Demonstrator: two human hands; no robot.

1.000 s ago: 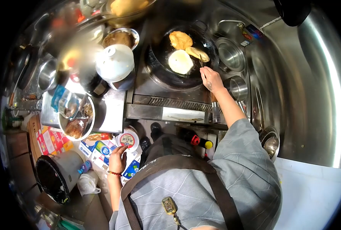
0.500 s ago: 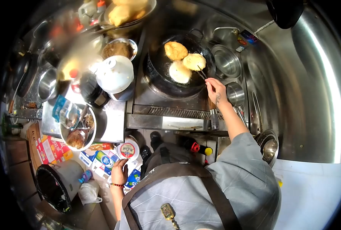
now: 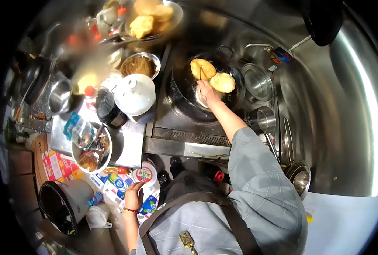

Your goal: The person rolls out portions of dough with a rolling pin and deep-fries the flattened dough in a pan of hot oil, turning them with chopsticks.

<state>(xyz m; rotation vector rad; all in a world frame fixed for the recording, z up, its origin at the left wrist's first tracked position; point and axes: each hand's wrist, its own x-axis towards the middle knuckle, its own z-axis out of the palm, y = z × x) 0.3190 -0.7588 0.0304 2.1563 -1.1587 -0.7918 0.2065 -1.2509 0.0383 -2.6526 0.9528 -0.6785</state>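
Observation:
My right hand (image 3: pixel 207 94) is closed around dark chopsticks (image 3: pixel 201 73), reaching over the black wok (image 3: pixel 181 87). Their tips meet a golden-brown fried dough piece (image 3: pixel 207 66) at the wok's far side. A paler yellow dough piece (image 3: pixel 223 83) floats just right of my hand. The third, whitish piece is mostly hidden under the hand. Down at my left side, my left hand (image 3: pixel 133 197) hangs with its fingers loosely bent and nothing in it. Nearest to it is a round tub with a red-and-white lid (image 3: pixel 144 174), below the counter.
Left of the wok stand a white jug (image 3: pixel 134 95), a dark bottle (image 3: pixel 110 109) and a bowl of brown filling (image 3: pixel 140 65). Fried pieces fill a metal basin (image 3: pixel 178 17) at the back. Steel pots (image 3: pixel 257 83) line the right side; a lined bin (image 3: pixel 76 197) stands lower left.
My right hand has moved left across the wok, bringing the chopsticks from the pale right-hand piece to the browned one. My left hand stays low at my side.

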